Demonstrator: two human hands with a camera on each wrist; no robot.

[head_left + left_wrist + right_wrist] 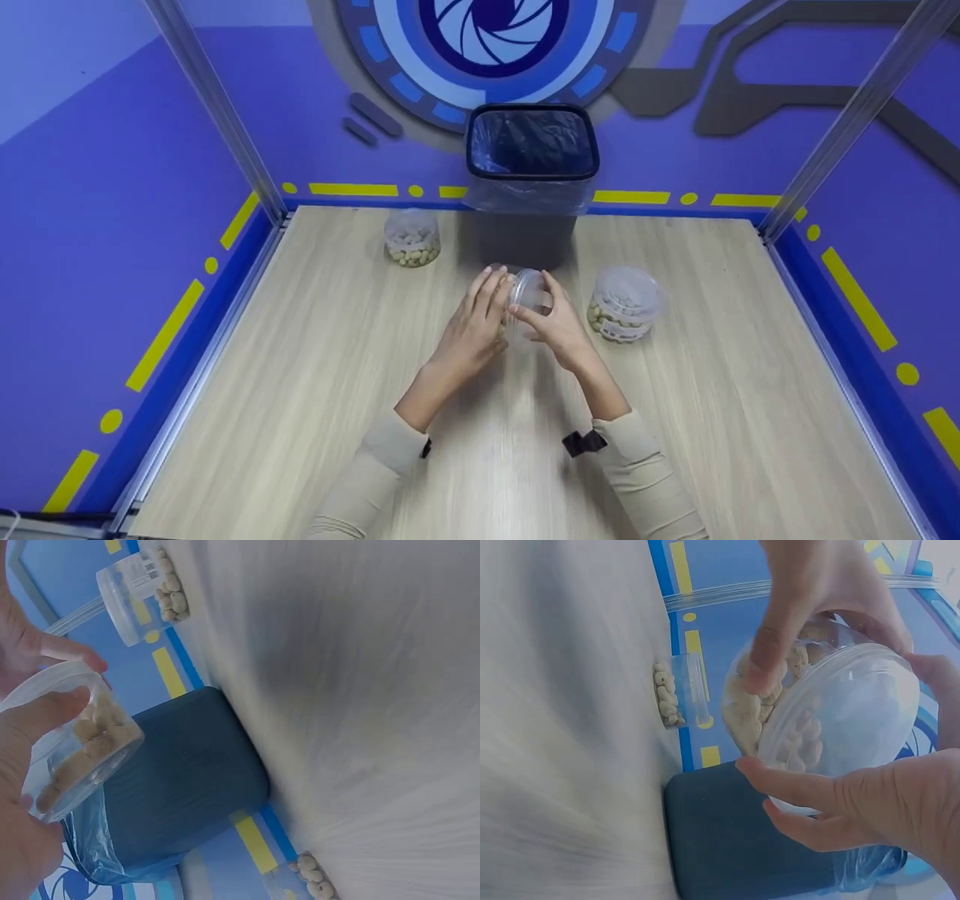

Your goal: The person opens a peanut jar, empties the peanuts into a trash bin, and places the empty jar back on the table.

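Both hands hold a clear plastic jar (742,705) with peanuts in their shells (97,731) inside. It is tilted on its side above the table, in front of the bin. My left hand (472,322) grips the jar's body, its thumb pressed along the side in the left wrist view. At the other end, my right hand (559,322) has thumb and fingers spread round the rim of the translucent lid (862,720). Through that lid several peanuts show faintly in the right wrist view.
A dark bin (525,232) with a clear plastic liner stands at the back middle, just beyond the hands. Another peanut jar (412,240) is at the back left, and a labelled one (624,307) stands right of the hands. Walls border the wooden table (315,360).
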